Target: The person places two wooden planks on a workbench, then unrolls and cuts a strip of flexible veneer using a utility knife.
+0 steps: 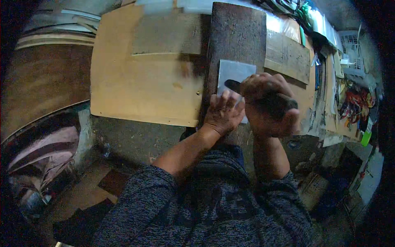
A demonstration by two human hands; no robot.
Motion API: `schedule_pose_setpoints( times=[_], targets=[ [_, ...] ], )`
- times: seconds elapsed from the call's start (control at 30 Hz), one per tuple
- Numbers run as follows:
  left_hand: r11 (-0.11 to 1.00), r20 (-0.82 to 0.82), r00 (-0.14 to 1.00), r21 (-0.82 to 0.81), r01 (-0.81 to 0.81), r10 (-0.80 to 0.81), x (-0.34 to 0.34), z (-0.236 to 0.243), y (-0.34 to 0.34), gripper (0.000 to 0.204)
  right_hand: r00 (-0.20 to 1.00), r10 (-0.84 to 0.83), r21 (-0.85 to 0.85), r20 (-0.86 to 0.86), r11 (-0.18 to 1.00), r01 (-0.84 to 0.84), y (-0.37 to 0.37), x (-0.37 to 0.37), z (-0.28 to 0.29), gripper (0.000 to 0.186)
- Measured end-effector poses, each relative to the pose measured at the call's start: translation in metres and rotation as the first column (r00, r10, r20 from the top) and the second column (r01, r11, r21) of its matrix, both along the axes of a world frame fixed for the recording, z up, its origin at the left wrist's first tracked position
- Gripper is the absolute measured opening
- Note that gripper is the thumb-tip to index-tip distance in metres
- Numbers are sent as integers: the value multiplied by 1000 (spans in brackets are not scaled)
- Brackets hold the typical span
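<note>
A pale translucent square sheet [238, 68] lies on a dark, worn wooden plank [238, 29]. My left hand [225, 110] rests on the lower left of the sheet, its fingers apart and slightly bent. My right hand [265, 90], just right of it and raised over the sheet, is closed round a dark object [273, 106], blurred and partly hidden by the fingers. A dark blade-like piece [232, 85] sticks out leftward beyond that hand, above my left fingertips.
A yellowish board [140, 86] lies left of the plank, with brown sheeting [53, 78] farther left. Right are worn boards [286, 57], a white wire rack [352, 49] and tangled red items [356, 103]. A pink cloth [45, 156] sits low at left.
</note>
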State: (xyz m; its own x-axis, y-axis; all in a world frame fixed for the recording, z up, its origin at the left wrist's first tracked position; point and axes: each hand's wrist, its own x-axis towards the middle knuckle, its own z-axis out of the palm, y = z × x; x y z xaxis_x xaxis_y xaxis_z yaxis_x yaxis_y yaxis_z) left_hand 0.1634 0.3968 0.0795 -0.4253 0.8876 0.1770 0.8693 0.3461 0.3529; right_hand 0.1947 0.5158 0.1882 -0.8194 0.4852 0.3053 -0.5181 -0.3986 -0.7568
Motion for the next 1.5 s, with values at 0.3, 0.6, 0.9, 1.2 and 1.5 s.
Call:
schedule_pose_setpoints(
  times=[0.3, 0.6, 0.9, 1.2, 1.5],
  targets=[
    [992, -107, 994, 124, 17, -4, -1, -9, 3, 48, 956, -242, -100, 164, 960, 260, 0, 20, 20, 69],
    [999, -195, 981, 50, 5, 5, -1, 0, 7, 50, 964, -264, -22, -25, 965, 263, 16, 36, 20, 66],
    [996, -222, 974, 56, 67, -53, 14, -11, -14, 52, 946, -317, 147, 72, 941, 304, 20, 40, 8, 71],
    [994, -151, 987, 83, 72, -59, 28, -9, -28, 54, 893, -449, -118, 28, 886, 449, -18, 38, 25, 69],
    [996, -132, 987, -8, 94, -95, 31, -15, -32, 45, 982, -169, 77, 85, 984, 162, -25, 13, -9, 71]
  ],
)
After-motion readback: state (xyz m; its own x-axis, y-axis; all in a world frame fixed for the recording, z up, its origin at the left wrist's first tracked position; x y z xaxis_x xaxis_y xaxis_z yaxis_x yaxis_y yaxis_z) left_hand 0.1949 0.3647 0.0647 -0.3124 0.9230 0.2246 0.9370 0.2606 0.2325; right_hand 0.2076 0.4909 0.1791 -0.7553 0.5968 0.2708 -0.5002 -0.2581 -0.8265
